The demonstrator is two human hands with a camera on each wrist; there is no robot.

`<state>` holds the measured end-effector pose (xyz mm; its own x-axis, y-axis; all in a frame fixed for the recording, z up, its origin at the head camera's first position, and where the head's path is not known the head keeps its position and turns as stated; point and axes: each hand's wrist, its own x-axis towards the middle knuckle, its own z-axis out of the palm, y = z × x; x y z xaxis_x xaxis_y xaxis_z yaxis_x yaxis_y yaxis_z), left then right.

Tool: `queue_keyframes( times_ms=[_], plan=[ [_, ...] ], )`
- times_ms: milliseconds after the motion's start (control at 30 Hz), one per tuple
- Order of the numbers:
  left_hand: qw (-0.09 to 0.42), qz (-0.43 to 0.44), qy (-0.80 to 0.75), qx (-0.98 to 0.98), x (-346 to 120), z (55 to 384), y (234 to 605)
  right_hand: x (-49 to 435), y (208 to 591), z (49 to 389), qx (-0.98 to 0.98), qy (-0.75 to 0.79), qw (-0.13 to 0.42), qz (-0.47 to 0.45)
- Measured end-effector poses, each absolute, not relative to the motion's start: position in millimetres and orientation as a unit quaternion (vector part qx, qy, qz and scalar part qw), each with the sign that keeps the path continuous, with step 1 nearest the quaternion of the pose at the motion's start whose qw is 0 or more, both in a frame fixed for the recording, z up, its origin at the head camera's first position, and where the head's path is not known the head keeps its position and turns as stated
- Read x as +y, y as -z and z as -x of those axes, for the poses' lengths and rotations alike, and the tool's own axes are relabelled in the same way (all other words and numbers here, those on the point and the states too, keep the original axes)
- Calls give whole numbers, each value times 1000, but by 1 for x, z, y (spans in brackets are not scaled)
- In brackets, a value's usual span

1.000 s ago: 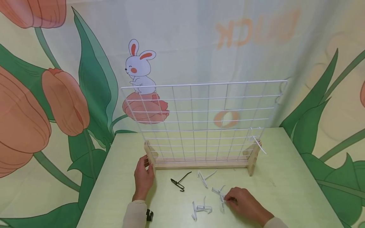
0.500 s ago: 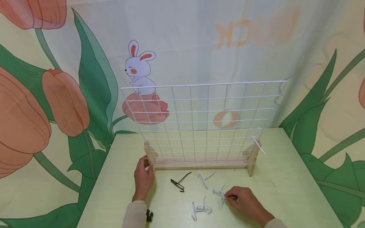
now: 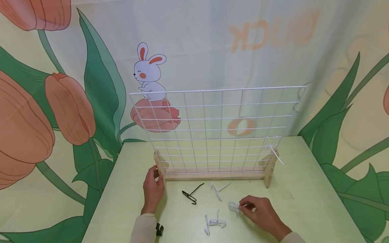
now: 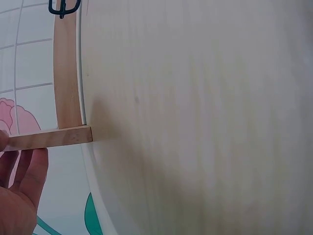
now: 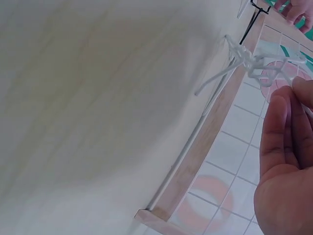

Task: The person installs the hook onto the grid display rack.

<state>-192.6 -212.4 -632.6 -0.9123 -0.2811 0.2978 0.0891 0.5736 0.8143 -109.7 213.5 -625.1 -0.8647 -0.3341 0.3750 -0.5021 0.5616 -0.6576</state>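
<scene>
A white wire grid rack (image 3: 212, 139) stands on wooden feet. My left hand (image 3: 153, 189) holds the left wooden foot (image 4: 49, 138), thumb on one side and fingers on the other in the left wrist view. In front of the rack, my right hand (image 3: 259, 212) pinches an end of a white wire hook (image 5: 266, 68) between thumb and fingertips. Its wires look tangled together in the head view. Close by lie a white hook (image 3: 216, 191), a black hook (image 3: 189, 196) and a small group of white hooks (image 3: 214, 222).
One white hook (image 3: 276, 154) hangs on the grid's lower right. A wooden bar (image 3: 212, 176) runs along the rack's base. Beside the left sleeve lies a small black object (image 3: 159, 229). Behind the pale table (image 3: 304, 202) hangs a printed curtain (image 3: 194, 44).
My right hand has shifted up slightly, and the white hook it pinches has turned, drawing up into a more compact shape. The left hand stays on the foot.
</scene>
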Motion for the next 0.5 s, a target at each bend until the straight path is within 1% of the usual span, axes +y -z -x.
queue_keyframes(
  times_ms=[133, 200, 500],
  plan=[
    [204, -55, 456, -865, -213, 193, 633, 212, 625, 110, -872, -400, 142, -243],
    [202, -56, 455, -865, -214, 193, 634, 212, 625, 110, -870, -401, 153, -242],
    [192, -54, 457, -867, -215, 194, 636, 213, 630, 109, -866, -417, 161, -224]
  ],
)
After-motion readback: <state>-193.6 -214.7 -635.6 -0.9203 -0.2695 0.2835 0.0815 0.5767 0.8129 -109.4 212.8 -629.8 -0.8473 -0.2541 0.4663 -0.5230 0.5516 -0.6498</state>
